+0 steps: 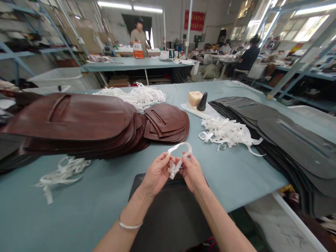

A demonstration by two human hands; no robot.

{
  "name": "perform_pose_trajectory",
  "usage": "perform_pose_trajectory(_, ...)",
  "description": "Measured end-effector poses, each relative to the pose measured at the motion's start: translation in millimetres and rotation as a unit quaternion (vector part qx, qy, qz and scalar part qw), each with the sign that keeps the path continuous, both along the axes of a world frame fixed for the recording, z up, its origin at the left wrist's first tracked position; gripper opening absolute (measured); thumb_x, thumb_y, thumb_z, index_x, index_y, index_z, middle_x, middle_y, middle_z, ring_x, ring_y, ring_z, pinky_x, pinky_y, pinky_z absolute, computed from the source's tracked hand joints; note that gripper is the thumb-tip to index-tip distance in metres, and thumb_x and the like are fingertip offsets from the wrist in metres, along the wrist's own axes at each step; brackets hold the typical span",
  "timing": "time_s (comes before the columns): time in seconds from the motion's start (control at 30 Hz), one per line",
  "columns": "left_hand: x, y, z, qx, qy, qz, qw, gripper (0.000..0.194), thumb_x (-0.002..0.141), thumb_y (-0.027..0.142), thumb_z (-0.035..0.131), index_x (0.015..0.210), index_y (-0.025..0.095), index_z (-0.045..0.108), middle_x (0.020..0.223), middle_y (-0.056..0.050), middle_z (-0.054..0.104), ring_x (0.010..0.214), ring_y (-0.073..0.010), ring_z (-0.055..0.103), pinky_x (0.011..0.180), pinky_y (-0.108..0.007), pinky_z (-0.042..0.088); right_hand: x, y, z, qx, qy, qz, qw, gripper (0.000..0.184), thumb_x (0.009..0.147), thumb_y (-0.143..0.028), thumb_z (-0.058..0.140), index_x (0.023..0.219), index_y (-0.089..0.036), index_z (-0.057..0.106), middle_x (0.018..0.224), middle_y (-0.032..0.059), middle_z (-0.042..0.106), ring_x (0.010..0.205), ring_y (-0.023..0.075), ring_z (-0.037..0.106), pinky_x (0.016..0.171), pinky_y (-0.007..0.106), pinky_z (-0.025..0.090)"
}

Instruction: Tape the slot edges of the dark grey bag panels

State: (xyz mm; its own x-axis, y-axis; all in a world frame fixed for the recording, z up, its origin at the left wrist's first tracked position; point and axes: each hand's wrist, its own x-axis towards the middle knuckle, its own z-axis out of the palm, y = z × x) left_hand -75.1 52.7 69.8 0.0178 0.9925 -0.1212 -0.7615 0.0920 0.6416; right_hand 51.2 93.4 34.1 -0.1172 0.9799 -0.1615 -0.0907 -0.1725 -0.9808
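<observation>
Between my two hands a narrow white strip (pixel 180 146) arches up in a loop. My left hand (pixel 159 172) pinches it on one side, and one end of it hangs down below the fingers. On the other side my right hand (pixel 192 171) has its fingers closed on the same strip. Below both hands lies a black leather-like panel (pixel 168 213) at the table's near edge. Ahead of my hands, slightly left, is a small stack of brown leather-like pieces (pixel 168 120) with slots.
Large brown panels (pixel 86 112) are piled left, dark grey panels (pixel 288 140) right. White strips lie in heaps at the back (pixel 136 96), right (pixel 227 131) and left (pixel 64 173). A yellowish block (pixel 194 99) and black cone (pixel 202 102) stand mid-table. People work farther back.
</observation>
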Motion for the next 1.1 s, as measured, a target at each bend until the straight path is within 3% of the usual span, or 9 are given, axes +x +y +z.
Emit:
perform_pose_trajectory(0.13,-36.8,-18.2,-0.7,0.005,-0.03,0.09,0.996,0.003,0.085,0.016,0.057,0.084,0.013,0.057,0.065,0.005,0.045,0.058,-0.0035,0.047,0.063,-0.018,0.045,29.5,25.7,0.7,0.06,-0.183,-0.039,0.981,0.045,0.088,-0.055,0.033,0.099,-0.017,0.056,0.052,-0.0068,0.034,0.043,0.0103,0.032,0.046,0.024,0.038)
perform_pose_trajectory(0.3,-78.6,-46.6,-4.5,-0.044,0.089,0.073,0.992,0.012,0.085,0.023,0.059,0.079,0.014,0.054,0.058,0.008,0.035,0.041,-0.0004,0.02,0.04,-0.015,0.02,102.8,93.8,26.9,0.114,-0.316,-0.132,0.932,0.042,0.082,-0.044,0.048,0.108,-0.011,0.057,0.087,0.0127,0.057,0.084,0.0253,0.053,0.075,0.039,0.043)
perform_pose_trajectory(0.4,-69.0,-56.3,-3.6,-0.083,0.199,0.007,0.976,0.019,0.083,0.033,0.061,0.081,0.015,0.055,0.052,0.009,0.031,0.04,-0.0015,0.013,0.039,-0.019,0.009,111.9,99.3,47.6,0.233,-0.484,-0.202,0.819,0.058,0.078,-0.032,0.056,0.129,-0.008,0.044,0.131,0.0252,0.041,0.122,0.0389,0.033,0.095,0.056,0.027)
perform_pose_trajectory(0.47,-51.9,-56.6,0.2,-0.096,0.268,-0.039,0.958,0.025,0.08,0.039,0.062,0.08,0.015,0.056,0.05,0.008,0.032,0.042,-0.0028,0.017,0.041,-0.02,0.008,94.0,76.1,57.7,0.329,-0.517,-0.151,0.776,0.052,0.081,-0.031,0.053,0.128,-0.009,0.046,0.135,0.0242,0.038,0.126,0.0382,0.03,0.099,0.059,0.022)
perform_pose_trajectory(0.57,-30.5,-53.2,7.5,-0.073,0.35,-0.12,0.926,0.03,0.078,0.046,0.061,0.079,0.016,0.059,0.051,0.006,0.039,0.045,-0.0056,0.025,0.045,-0.022,0.013,53.0,22.2,63.8,0.388,-0.374,0.155,0.828,0.034,0.091,-0.036,0.04,0.112,-0.016,0.058,0.113,0.0136,0.057,0.11,0.0251,0.048,0.097,0.043,0.036)
perform_pose_trajectory(0.67,-34.5,-55.6,7.2,-0.069,0.415,-0.14,0.896,0.033,0.079,0.05,0.058,0.083,0.017,0.062,0.054,0.005,0.041,0.047,-0.0076,0.028,0.046,-0.024,0.016,32.0,-15.4,57.3,0.235,-0.259,0.39,0.852,0.033,0.093,-0.041,0.039,0.088,-0.018,0.062,0.073,0.0007,0.058,0.07,0.0138,0.054,0.068,0.025,0.044)
perform_pose_trajectory(0.77,-57.6,-71.5,-7.0,-0.113,0.474,-0.148,0.861,0.035,0.078,0.051,0.059,0.079,0.016,0.062,0.054,0.006,0.037,0.049,-0.008,0.027,0.047,-0.024,0.016,44.3,-25.6,40.3,0.087,-0.232,0.425,0.871,0.031,0.087,-0.042,0.052,0.072,-0.016,0.058,0.057,-0.0048,0.045,0.053,0.0082,0.039,0.049,0.019,0.031)
perform_pose_trajectory(0.9,-74.6,-109.6,-29.6,-0.149,0.5,-0.19,0.832,0.034,0.077,0.049,0.06,0.072,0.016,0.056,0.057,0.006,0.036,0.054,-0.0085,0.027,0.05,-0.023,0.017,76.5,-39.1,18.1,-0.015,-0.194,0.465,0.864,0.027,0.086,-0.039,0.054,0.076,-0.015,0.059,0.059,-0.0042,0.046,0.053,0.0076,0.034,0.047,0.02,0.025)
perform_pose_trajectory(1.1,-74.5,-147.1,-29.8,-0.161,0.486,-0.241,0.825,0.03,0.082,0.046,0.052,0.075,0.017,0.053,0.064,0.004,0.043,0.059,-0.0103,0.034,0.054,-0.023,0.023,100.7,-70.6,9.4,-0.096,-0.194,0.413,0.885,0.029,0.084,-0.041,0.055,0.072,-0.015,0.058,0.057,-0.0026,0.048,0.05,0.0076,0.035,0.046,0.02,0.024)
